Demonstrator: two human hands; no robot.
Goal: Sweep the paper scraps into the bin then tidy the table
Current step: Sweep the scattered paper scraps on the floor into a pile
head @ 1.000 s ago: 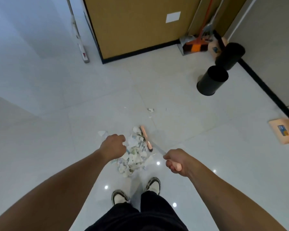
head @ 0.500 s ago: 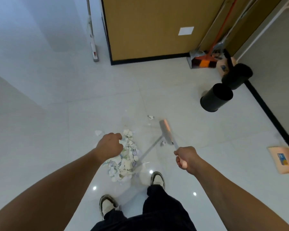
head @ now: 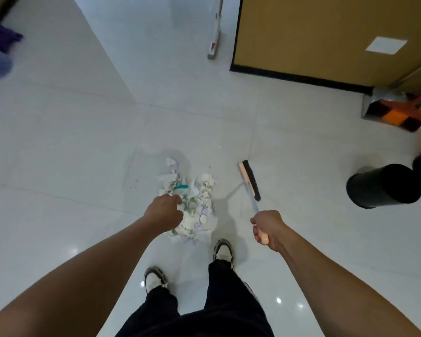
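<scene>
Sweeping tool: a brush [head: 249, 180] with a pink back and black bristles, its head above the floor [head: 83, 147] just right of the scraps.
Right hand [head: 267, 226]: grip curled tight round the pink end of the brush handle; the head lies ahead of this hand and slightly left of it.
Left hand [head: 164, 212]: fingers curled at the near-left edge of the heap; whether they pinch any paper I cannot tell.
Paper scraps [head: 192, 205]: one loose heap on the white floor tiles, directly under and ahead of the left hand, just in front of the shoes [head: 224, 249]; a teal piece [head: 181, 187] lies near its far side.
Stray scrap: a few small flecks on the floor left of the heap.
Bin [head: 384, 186]: black, round, standing on the floor well to the right of the heap and brush.
Far right corner: a dustpan [head: 384, 103] by the brown wall [head: 326, 32].
</scene>
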